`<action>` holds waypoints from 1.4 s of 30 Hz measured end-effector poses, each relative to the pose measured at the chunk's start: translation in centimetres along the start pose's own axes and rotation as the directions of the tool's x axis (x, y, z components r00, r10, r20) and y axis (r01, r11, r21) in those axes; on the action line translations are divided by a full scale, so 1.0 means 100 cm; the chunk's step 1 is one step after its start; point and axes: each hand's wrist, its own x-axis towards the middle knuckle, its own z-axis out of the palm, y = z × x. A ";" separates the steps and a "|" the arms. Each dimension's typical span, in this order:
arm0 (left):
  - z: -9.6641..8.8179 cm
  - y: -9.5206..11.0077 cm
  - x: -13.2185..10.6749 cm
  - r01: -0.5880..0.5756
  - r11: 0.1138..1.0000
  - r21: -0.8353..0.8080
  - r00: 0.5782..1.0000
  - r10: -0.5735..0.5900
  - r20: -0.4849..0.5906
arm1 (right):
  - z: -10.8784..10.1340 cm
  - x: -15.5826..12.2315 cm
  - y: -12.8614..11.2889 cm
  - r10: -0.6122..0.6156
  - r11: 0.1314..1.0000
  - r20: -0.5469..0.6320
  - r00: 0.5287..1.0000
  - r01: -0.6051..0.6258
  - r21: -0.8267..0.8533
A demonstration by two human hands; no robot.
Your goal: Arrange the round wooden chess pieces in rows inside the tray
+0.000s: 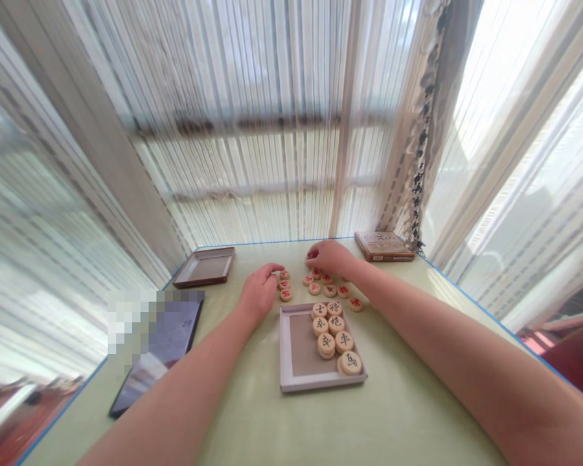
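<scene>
My left hand (261,288) lies on the table beside a short column of round wooden Chinese chess pieces with red characters. Its index finger stretches out to touch the farthest red piece (284,274); the other fingers are partly hidden. Farther right, my right hand (329,256) pinches a Chinese chess piece (310,258), mostly covered by the fingers. Below that hand several loose pieces are spread out, mostly red, among them a black-marked piece (330,290). A shallow white box tray (285,353) nearer me holds black-marked pieces (326,342) in two columns along its right side, some stacked.
An upturned brown box lid (204,266) lies at the back left. A closed decorated box (385,246) sits at the back right. On the left rests a dark tablet (175,340), partly pixelated. Striped curtains (252,162) hang behind the green-covered table (403,401).
</scene>
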 end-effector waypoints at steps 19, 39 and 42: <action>-0.016 0.029 -0.032 -0.470 0.852 0.229 0.826 0.516 -0.227 | -0.033 -0.166 -0.058 -0.490 0.869 -0.087 0.867 0.494 0.023; -0.050 0.053 -0.048 -0.332 0.939 0.095 0.593 0.129 0.795 | -0.017 -0.164 -0.060 -0.598 0.795 -0.015 0.801 0.596 0.114; -0.053 0.055 -0.051 -0.326 0.943 0.067 0.521 0.120 0.845 | -0.017 -0.165 -0.059 -0.592 0.801 0.019 0.805 0.586 0.125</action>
